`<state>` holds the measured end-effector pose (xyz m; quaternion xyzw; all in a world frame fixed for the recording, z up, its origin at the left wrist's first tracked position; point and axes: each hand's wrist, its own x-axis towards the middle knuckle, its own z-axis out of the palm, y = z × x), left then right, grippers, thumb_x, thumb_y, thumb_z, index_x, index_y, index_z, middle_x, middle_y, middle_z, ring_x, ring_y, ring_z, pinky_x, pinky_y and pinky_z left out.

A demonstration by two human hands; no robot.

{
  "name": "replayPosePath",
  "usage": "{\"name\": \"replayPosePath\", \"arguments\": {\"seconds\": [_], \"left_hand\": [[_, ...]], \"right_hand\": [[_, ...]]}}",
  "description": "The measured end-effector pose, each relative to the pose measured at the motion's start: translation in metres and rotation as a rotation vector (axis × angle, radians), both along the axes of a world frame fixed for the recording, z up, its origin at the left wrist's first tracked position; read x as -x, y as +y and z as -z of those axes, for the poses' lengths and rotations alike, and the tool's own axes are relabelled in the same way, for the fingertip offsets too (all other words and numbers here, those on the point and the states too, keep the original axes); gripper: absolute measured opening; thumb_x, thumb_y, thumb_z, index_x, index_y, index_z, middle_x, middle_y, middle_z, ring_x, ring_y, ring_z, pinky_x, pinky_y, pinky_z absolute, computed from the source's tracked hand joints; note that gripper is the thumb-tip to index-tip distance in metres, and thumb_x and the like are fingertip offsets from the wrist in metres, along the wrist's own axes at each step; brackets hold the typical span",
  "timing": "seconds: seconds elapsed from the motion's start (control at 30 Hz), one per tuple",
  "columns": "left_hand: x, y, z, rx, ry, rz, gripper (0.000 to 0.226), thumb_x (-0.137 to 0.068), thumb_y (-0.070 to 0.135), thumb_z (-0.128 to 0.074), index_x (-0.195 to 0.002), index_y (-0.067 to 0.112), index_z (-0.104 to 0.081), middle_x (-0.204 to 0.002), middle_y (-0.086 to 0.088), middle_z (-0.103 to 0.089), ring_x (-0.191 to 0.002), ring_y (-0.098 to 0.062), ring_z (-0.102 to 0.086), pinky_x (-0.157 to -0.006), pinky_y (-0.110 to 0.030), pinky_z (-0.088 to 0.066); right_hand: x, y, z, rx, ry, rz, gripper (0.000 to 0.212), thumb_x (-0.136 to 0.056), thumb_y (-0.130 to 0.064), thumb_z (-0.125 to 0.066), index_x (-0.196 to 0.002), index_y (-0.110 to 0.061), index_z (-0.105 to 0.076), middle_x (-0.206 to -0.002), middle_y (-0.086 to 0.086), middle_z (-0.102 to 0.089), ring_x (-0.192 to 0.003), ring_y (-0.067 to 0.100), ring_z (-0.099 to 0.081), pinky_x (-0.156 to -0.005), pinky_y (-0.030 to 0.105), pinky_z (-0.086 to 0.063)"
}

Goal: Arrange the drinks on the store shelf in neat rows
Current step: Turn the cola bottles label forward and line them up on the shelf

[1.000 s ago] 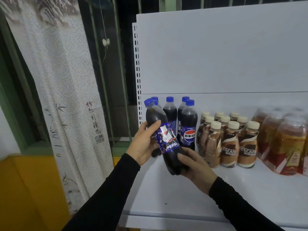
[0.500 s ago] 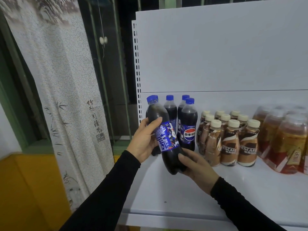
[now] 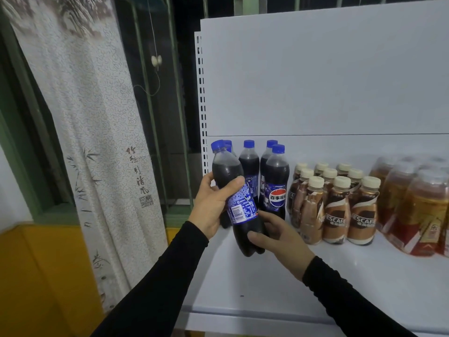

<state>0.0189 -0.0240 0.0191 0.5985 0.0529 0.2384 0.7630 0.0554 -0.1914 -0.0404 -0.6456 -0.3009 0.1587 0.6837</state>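
- Head view, grip: cola bottle [image 3: 239,207] held tilted, cap toward upper left, base just above the shelf [image 3: 364,283] at its left front. Left hand [image 3: 213,205] wraps the shoulder and upper label, fingers curled round it; right hand [image 3: 279,234] cups the lower body near the base, fingers clamped on it.
- Head view, surroundings: standing cola bottles [image 3: 275,188] sit just behind and beside the held one, at the shelf's left end by the slotted upright [image 3: 203,113]. Coffee bottles [image 3: 336,210] in rows to the right; shrink-wrapped tea bottles [image 3: 413,210] further right, blurred.
- Risk 1: set down while tilted → base may catch and bottle could topple, w/ domino effect on neighbours.
- Risk 2: label now shows small print; placed as is, front row would look uneven vs. logo-forward neighbour.
- Risk 3: spot is at shelf's left end and near front lip; bottle could roll off if released early.
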Motion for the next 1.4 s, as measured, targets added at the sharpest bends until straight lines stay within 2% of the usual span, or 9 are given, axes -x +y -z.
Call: {"name": "replayPosePath", "arguments": {"seconds": [0.13, 0.27, 0.5, 0.7, 0.8, 0.9, 1.13, 1.23, 1.4], "left_hand": [[0.004, 0.005, -0.001, 0.018, 0.012, 0.014, 0.038, -0.095, 0.035, -0.063, -0.130, 0.021, -0.054, -0.094, 0.004, -0.076, -0.082, -0.009, -0.072, -0.072, -0.027, -0.054], [0.007, 0.008, -0.002, 0.013, 0.024, 0.033, 0.038, -0.098, 0.036, -0.059, -0.133, 0.024, -0.053, -0.103, 0.000, -0.076, -0.086, -0.011, -0.073, -0.075, -0.031, -0.055], [0.011, 0.007, 0.010, -0.112, 0.019, 0.132, 0.075, -0.087, 0.016, -0.074, -0.146, 0.041, -0.035, -0.103, 0.002, -0.076, -0.095, -0.018, -0.074, -0.073, -0.031, -0.060], [0.007, 0.018, 0.010, 0.008, -0.033, 0.060, 0.073, -0.081, 0.010, -0.077, -0.142, 0.029, -0.043, -0.110, -0.009, -0.075, -0.091, -0.025, -0.074, -0.069, -0.039, -0.058], [0.006, 0.024, 0.006, 0.129, -0.045, 0.034, 0.074, -0.071, 0.020, -0.080, -0.138, 0.021, -0.050, -0.119, -0.014, -0.071, -0.091, -0.027, -0.074, -0.072, -0.044, -0.058], [0.007, 0.026, 0.002, 0.263, -0.019, 0.018, 0.069, -0.070, 0.021, -0.079, -0.133, 0.009, -0.054, -0.109, -0.018, -0.073, -0.087, -0.027, -0.075, -0.067, -0.041, -0.060], [0.012, 0.028, 0.002, 0.375, 0.088, 0.096, 0.019, -0.092, 0.022, -0.065, -0.096, 0.003, -0.064, -0.072, -0.014, -0.072, -0.059, -0.021, -0.072, -0.051, -0.033, -0.060], [0.012, 0.029, 0.004, 0.392, 0.108, 0.080, 0.022, -0.090, 0.024, -0.068, -0.094, 0.003, -0.064, -0.069, -0.012, -0.070, -0.060, -0.022, -0.071, -0.057, -0.037, -0.063], [0.011, 0.032, 0.007, 0.443, 0.094, 0.116, 0.047, -0.070, 0.026, -0.075, -0.110, 0.003, -0.065, -0.090, -0.016, -0.072, -0.074, -0.025, -0.073, -0.063, -0.039, -0.063]], "right_hand": [[-0.002, -0.003, 0.001, -0.038, 0.091, -0.073, 0.049, -0.075, -0.030, -0.069, -0.123, -0.030, -0.058, -0.112, -0.010, -0.072, -0.107, 0.017, -0.067, -0.094, 0.039, -0.053], [-0.003, -0.002, 0.000, -0.096, 0.163, -0.105, 0.043, -0.077, -0.026, -0.064, -0.120, -0.026, -0.060, -0.108, -0.011, -0.073, -0.105, 0.013, -0.068, -0.094, 0.039, -0.054], [0.001, 0.003, -0.004, -0.132, 0.167, -0.125, 0.039, -0.080, -0.025, -0.060, -0.119, -0.023, -0.061, -0.109, -0.006, -0.074, -0.105, 0.016, -0.068, -0.094, 0.040, -0.054], [0.003, 0.003, -0.014, -0.113, -0.008, -0.132, 0.043, -0.087, -0.028, -0.062, -0.129, -0.028, -0.051, -0.117, -0.015, -0.066, -0.105, 0.003, -0.066, -0.085, 0.027, -0.057], [0.002, 0.002, -0.020, -0.006, -0.234, -0.144, 0.072, -0.077, -0.030, -0.078, -0.138, -0.030, -0.040, -0.119, -0.027, -0.063, -0.111, 0.001, -0.063, -0.089, 0.023, -0.054], [0.000, 0.007, -0.024, 0.114, -0.426, -0.071, 0.094, -0.070, -0.029, -0.088, -0.144, -0.041, -0.031, -0.131, -0.029, -0.053, -0.117, -0.001, -0.059, -0.097, 0.020, -0.049], [0.007, 0.024, -0.035, 0.094, -0.638, 0.079, 0.084, -0.074, -0.027, -0.086, -0.142, -0.037, -0.036, -0.124, -0.030, -0.052, -0.112, -0.011, -0.056, -0.092, 0.007, -0.043], [0.010, 0.027, -0.039, 0.093, -0.639, 0.075, 0.081, -0.075, -0.028, -0.084, -0.142, -0.031, -0.039, -0.121, -0.029, -0.054, -0.109, -0.010, -0.057, -0.091, 0.007, -0.043], [0.011, 0.031, -0.041, 0.072, -0.630, 0.069, 0.076, -0.076, -0.022, -0.083, -0.138, -0.030, -0.040, -0.116, -0.027, -0.056, -0.106, -0.015, -0.056, -0.087, 0.005, -0.044]]}}
